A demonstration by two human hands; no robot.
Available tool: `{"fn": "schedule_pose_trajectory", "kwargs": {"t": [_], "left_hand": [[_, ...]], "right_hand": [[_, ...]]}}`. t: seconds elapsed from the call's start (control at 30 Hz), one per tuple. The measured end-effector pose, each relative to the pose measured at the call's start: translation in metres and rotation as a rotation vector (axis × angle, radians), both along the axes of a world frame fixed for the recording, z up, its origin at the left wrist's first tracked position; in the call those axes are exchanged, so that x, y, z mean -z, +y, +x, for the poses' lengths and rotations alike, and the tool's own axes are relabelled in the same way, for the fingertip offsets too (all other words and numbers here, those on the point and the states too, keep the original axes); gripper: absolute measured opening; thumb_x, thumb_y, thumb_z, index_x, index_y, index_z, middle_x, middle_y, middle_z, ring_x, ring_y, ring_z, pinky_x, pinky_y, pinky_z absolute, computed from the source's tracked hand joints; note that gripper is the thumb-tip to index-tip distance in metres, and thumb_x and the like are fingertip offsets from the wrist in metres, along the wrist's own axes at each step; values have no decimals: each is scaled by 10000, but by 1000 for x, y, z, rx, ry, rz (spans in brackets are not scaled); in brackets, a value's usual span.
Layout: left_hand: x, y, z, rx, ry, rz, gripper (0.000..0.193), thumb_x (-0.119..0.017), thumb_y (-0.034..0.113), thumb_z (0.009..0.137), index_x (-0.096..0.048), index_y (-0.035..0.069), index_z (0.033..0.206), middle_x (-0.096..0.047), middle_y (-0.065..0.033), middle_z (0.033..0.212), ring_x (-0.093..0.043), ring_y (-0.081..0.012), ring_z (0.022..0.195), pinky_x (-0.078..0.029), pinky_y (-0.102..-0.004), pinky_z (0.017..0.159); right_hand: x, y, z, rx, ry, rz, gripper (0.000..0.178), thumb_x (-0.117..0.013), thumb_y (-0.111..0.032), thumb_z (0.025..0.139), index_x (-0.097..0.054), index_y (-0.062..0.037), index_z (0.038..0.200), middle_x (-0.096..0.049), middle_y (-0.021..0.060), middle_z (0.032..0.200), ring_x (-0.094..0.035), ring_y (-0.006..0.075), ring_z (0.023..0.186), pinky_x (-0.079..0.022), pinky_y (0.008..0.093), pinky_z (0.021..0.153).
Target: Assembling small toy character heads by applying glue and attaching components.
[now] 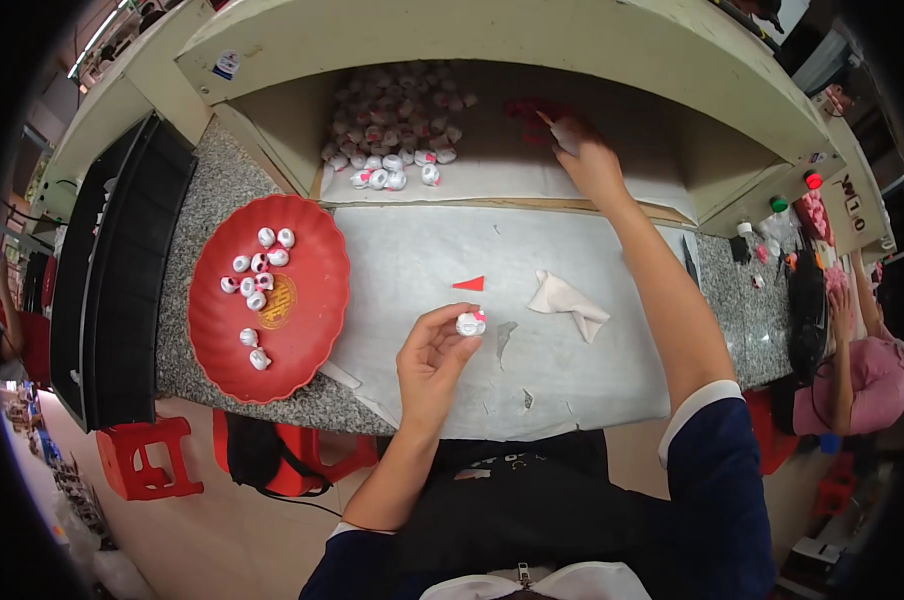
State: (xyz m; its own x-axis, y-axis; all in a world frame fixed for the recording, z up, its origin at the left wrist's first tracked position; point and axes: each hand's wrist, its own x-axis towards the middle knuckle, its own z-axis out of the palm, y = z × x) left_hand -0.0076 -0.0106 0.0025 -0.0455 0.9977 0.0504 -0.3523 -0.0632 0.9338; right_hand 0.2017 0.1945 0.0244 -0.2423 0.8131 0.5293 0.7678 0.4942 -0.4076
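Between the thumb and fingers of my left hand point(435, 358) is a small white figurine head point(470, 323) with a pink patch, held above the paper-covered worktop. My right hand point(592, 165) reaches into the shaded shelf, closed around a thin stick-like tool point(546, 119) with something white near the fingers. The tool's tip is next to a dark pink-red object point(528, 112), whose kind the shade hides. On the paper between my arms lie a small red triangular piece point(470, 284) and a crumpled white cloth point(569, 304).
Many similar white heads point(377, 178) cluster on the shelf's left side. A red scalloped plate point(207, 300) holding several more stands left, beside black trays point(122, 270). Grey scraps point(505, 340) dot the paper point(402, 250). Bottles point(745, 232) stand at right, near a co-worker in pink point(852, 390).
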Motion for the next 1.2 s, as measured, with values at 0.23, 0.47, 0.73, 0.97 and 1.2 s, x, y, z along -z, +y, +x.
{"fn": "schedule_pose_trajectory", "kwargs": {"t": [0.23, 0.47, 0.73, 0.97, 1.2], "left_hand": [[6, -1, 1, 36, -23, -16, 312, -547, -58, 717, -472, -7, 1016, -540, -87, 971, -517, -112, 870, -404, -216, 763], [4, 0, -3, 40, -32, 14, 309, -556, -52, 726, -477, -13, 1022, -533, -86, 985, -524, -111, 859, -414, -218, 755], [6, 3, 2, 52, -72, 45, 313, -556, -55, 723, -469, -20, 1022, -534, -96, 985, -520, -115, 855, -423, -218, 749], [7, -2, 7, 68, -5, 85, 310, -554, -55, 725, -474, -28, 1023, -524, -116, 1015, -520, -148, 909, -434, -242, 766], [11, -1, 6, 101, 162, 162, 311, -527, -101, 708, -474, -34, 1007, -499, -172, 1047, -512, -195, 943, -434, -265, 779]], "right_hand": [[39, 48, 7, 22, -29, -124, 261, -545, -13, 715, -518, -26, 974, -547, 59, 978, -528, 160, 884, -428, 272, 704], [-27, -93, -4, -151, 638, -632, 167, -583, -15, 690, -561, 11, 854, -534, 43, 730, -497, 88, 667, -422, 224, 617], [-13, -184, -22, -200, 982, -757, 114, -597, 15, 676, -496, 0, 727, -561, 91, 713, -547, 152, 650, -443, 249, 619], [2, -200, -49, -309, 1294, -837, 108, -607, 24, 673, -521, 14, 737, -550, 95, 724, -537, 157, 631, -448, 262, 594], [3, -199, -50, -299, 988, -732, 81, -617, 0, 687, -555, 10, 738, -561, 57, 717, -524, 113, 630, -423, 228, 596]]}}
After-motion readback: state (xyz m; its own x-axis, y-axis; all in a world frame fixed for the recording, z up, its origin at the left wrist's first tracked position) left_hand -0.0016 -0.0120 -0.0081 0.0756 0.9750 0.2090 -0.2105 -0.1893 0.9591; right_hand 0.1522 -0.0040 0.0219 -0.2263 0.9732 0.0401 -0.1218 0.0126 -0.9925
